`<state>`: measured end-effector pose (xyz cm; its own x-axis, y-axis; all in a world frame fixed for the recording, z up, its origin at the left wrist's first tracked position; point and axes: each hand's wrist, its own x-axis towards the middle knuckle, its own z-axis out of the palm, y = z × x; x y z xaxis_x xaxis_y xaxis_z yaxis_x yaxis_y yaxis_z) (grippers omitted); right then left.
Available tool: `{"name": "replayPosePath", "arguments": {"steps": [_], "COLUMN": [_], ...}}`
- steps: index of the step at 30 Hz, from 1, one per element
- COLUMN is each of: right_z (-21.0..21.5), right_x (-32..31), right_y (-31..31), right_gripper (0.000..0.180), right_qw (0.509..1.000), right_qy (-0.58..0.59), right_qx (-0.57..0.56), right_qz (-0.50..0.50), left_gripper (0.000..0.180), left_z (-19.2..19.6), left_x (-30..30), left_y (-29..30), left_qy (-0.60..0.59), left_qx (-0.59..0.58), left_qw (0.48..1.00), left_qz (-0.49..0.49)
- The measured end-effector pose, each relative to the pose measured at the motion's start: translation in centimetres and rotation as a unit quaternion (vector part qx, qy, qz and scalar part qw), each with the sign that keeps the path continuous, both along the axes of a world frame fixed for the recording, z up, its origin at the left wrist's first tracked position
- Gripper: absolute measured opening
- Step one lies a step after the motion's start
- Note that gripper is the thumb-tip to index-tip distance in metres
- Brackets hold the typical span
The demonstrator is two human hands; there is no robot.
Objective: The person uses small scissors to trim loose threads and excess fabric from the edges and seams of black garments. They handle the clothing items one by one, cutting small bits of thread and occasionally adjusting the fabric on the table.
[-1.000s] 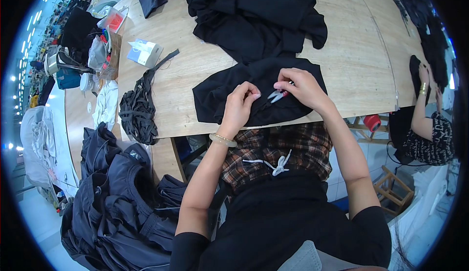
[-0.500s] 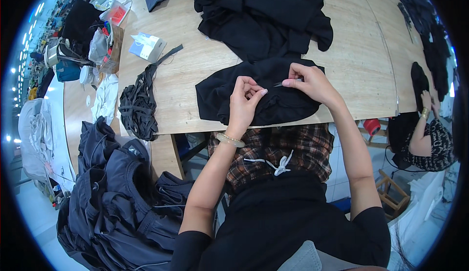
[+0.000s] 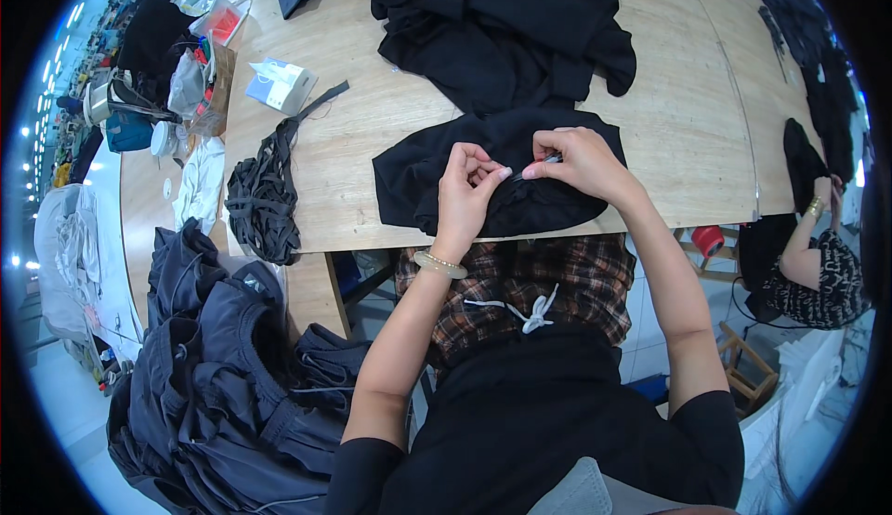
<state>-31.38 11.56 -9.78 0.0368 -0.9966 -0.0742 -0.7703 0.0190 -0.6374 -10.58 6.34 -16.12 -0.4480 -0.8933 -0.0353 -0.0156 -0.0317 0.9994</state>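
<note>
A black garment (image 3: 409, 185) lies bunched on the near edge of the wooden table, in front of my body. My left hand (image 3: 469, 185) rests on its middle, thumb and forefinger pinched together on a bit of the cloth; any thread there is too fine to see. Just to the right, my right hand (image 3: 581, 164) is closed around small metal thread snips (image 3: 552, 157), mostly covered by the fingers. Their tip points down and left at the cloth, close beside the left fingertips.
A larger heap of black cloth (image 3: 502, 32) lies beyond the garment. On the left are a bundle of dark strips (image 3: 263, 195), a tissue box (image 3: 281, 86) and a cardboard box (image 3: 219, 88). Dark garments (image 3: 223, 376) pile up beside me. Another person (image 3: 818, 269) works at far right.
My right hand has shifted slightly left and down, bringing the snips' tip closer to the left fingertips. The left hand has barely moved.
</note>
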Motion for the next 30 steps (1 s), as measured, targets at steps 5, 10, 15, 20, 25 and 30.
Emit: {"name": "replayPosePath", "arguments": {"steps": [5,10,15,20,25,30], "right_z": [0.1,0.0,-0.3,-0.5,0.2,1.4], "right_x": [0.0,0.2,0.0,-0.7,-0.4,0.4], "right_y": [-0.1,0.1,0.5,2.2,3.4,4.0], "right_gripper": [0.044,0.043,0.036,0.038,0.037,0.036], "right_qw": [1.000,1.000,0.998,0.980,0.978,0.987], "right_qy": [0.021,0.010,-0.032,-0.130,-0.146,-0.092], "right_qx": [-0.007,-0.015,0.005,-0.013,-0.017,-0.049], "right_qz": [0.015,0.009,-0.050,-0.149,-0.151,-0.122], "left_gripper": [0.028,0.028,0.021,0.019,0.018,0.012], "left_z": [-0.1,0.2,0.5,2.9,4.2,3.6], "left_x": [0.0,0.0,0.6,1.6,1.7,1.1], "left_y": [0.0,0.0,0.2,1.5,3.2,3.4], "left_qy": [-0.004,0.003,0.011,-0.120,-0.205,-0.210], "left_qx": [-0.007,-0.003,-0.003,-0.270,-0.391,-0.411], "left_qw": [1.000,1.000,1.000,0.955,0.895,0.887], "left_qz": [-0.001,0.000,0.007,-0.034,-0.068,-0.028]}}
